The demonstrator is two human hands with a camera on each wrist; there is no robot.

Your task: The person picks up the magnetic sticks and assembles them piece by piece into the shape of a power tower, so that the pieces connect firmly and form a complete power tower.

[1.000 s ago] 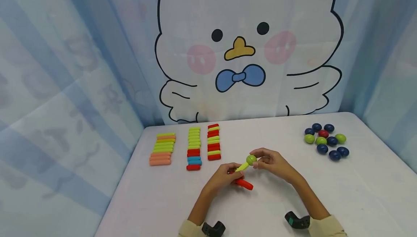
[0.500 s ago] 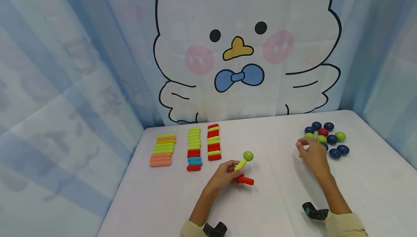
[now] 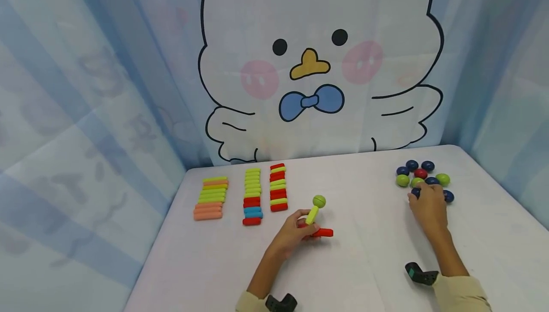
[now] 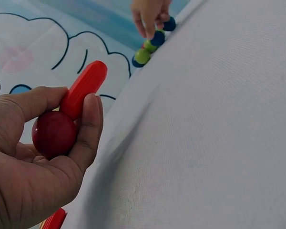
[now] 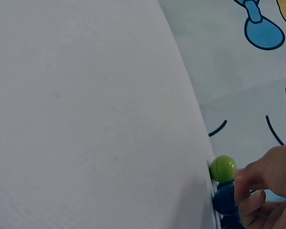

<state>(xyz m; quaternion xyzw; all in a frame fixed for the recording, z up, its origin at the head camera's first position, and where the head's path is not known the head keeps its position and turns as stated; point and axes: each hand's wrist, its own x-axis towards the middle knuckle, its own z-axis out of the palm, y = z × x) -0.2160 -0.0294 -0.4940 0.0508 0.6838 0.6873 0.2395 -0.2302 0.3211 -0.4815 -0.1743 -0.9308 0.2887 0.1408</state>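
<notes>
Pinching a red stick [image 4: 84, 90] + red ball [image 4: 55, 135], L hand [image 3: 292, 235] is approx. mid-table, fingers bent round them. Lime stick [image 3: 312, 215] rises tilted from same hand, w/ lime ball [image 3: 319, 201] on its top end; lower end hidden. R hand [image 3: 430, 207] is over near side of bead cluster [image 3: 421, 173], fingertips at a dk blue bead [image 5: 224, 199], just beside a green bead [image 5: 223, 169]; can't tell if it's gripping one.

Marks [image 3: 66, 186] on L curtain [image 3: 25, 240] too faint to read. Back curtain [image 3: 240, 26] has printed cartoon w/ blue bow tie [image 3: 311, 102].

Table [image 3: 343, 274] back edge runs right by back curtain. Cluster sits nr back R corner; 3 stick rows [image 3: 253, 186] lie L of hands, leftmost nr L edge. White cloth stretches btwn hands + toward front.
</notes>
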